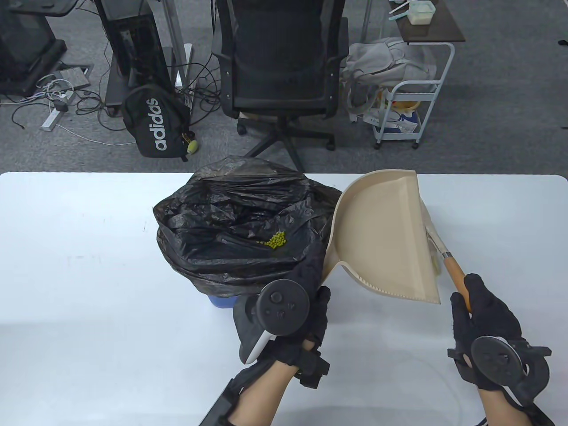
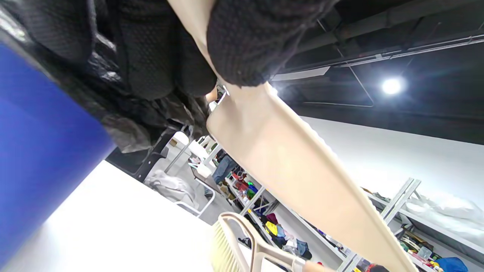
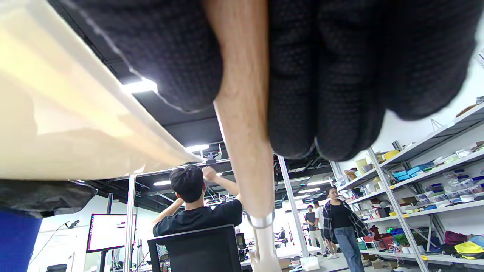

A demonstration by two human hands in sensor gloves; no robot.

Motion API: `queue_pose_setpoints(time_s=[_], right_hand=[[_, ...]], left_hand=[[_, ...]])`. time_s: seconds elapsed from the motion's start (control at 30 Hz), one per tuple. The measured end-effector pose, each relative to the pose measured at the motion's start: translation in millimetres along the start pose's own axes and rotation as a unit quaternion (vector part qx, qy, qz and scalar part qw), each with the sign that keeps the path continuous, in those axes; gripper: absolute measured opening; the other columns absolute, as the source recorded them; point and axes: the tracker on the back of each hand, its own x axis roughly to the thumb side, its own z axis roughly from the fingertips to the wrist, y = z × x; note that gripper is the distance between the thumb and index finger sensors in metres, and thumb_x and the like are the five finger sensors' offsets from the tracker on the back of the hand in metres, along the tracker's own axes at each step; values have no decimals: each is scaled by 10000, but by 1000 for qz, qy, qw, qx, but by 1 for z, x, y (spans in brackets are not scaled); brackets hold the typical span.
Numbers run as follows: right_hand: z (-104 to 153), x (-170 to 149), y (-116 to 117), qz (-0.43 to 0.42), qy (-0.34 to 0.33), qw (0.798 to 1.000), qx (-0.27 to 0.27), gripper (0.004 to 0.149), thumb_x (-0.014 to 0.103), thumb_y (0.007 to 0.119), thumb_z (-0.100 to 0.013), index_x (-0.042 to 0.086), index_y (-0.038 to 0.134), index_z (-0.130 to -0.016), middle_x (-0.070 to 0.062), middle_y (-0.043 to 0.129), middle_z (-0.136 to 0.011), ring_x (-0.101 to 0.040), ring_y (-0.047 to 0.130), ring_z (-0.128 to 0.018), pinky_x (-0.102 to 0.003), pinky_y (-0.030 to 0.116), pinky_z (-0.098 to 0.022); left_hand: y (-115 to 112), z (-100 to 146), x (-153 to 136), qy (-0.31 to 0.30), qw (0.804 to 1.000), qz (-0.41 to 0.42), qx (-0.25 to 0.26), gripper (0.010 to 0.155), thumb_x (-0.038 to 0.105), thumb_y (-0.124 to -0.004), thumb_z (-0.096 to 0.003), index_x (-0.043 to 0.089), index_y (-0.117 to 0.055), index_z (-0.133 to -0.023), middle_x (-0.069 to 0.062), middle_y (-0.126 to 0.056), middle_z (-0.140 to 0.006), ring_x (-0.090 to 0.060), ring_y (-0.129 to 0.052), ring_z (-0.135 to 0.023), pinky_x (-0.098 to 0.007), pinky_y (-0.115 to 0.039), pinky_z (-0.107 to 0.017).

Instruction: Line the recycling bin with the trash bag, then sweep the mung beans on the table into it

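Observation:
A black trash bag [image 1: 230, 222] lines the blue bin [image 1: 222, 302] at the middle of the white table [image 1: 80, 275]. A small heap of green mung beans [image 1: 276, 241] lies inside the bag. My left hand [image 1: 317, 270] grips the handle of a beige dustpan [image 1: 386, 239], which is tilted up on edge right of the bin, its mouth towards me. My right hand [image 1: 470, 301] holds the wooden handle of a brush [image 1: 455, 270]; the bristles [image 1: 437, 264] sit behind the pan's right edge. In the left wrist view, the dustpan [image 2: 295, 162] passes under my gloved fingers [image 2: 249, 41] beside the bin [image 2: 38, 151].
Beyond the table's far edge stand a black office chair [image 1: 284, 66], a black backpack [image 1: 155, 122] and a white cart [image 1: 408, 106]. In the right wrist view, a seated person [image 3: 196, 207] and shelves [image 3: 435, 170] show behind the brush handle [image 3: 245, 151].

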Motion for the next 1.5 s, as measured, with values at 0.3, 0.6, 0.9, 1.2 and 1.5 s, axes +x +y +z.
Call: queue_pose_setpoints(time_s=[0.3, 0.6, 0.9, 1.2, 1.5], right_hand=[[0, 0, 0, 0, -1, 1000, 0, 537, 305, 857, -473, -32, 861, -892, -283, 1015, -672, -480, 1064, -555, -597, 871, -397], [0, 1, 0, 3, -6, 1000, 1, 537, 305, 859, -472, -31, 862, -891, -281, 1017, -670, -478, 1065, -553, -597, 871, -396], [2, 8, 3, 12, -21, 1000, 3, 539, 308, 861, -470, -32, 863, -889, -278, 1019, -665, -478, 1066, -548, -594, 873, -393], [5, 16, 10, 17, -37, 999, 18, 552, 312, 866, -465, -37, 857, -893, -270, 1023, -659, -466, 1074, -537, -587, 880, -386], [9, 32, 14, 47, -74, 996, 12, 546, 285, 875, -454, -44, 863, -889, -293, 1018, -661, -481, 1069, -541, -599, 877, -388]], left_hand=[[-36, 6, -26, 9, 1000, 10, -22, 722, 125, -885, -475, 82, -570, -1123, -271, -849, -1004, -573, -883, -866, -802, -673, -596], [-68, 12, -57, 17, 999, 0, -42, 719, 124, -887, -471, 79, -579, -1119, -271, -853, -1001, -573, -885, -863, -803, -673, -592], [-91, 9, -91, 35, 998, 6, -53, 709, 124, -888, -467, 68, -599, -1112, -274, -855, -996, -572, -894, -850, -801, -674, -590], [-97, 7, -107, 42, 997, 31, -63, 711, 124, -891, -465, 60, -598, -1109, -279, -859, -990, -572, -897, -844, -803, -671, -588], [-96, 7, -110, 36, 997, 35, -59, 713, 130, -891, -466, 63, -594, -1111, -269, -858, -993, -562, -901, -848, -799, -673, -593]])
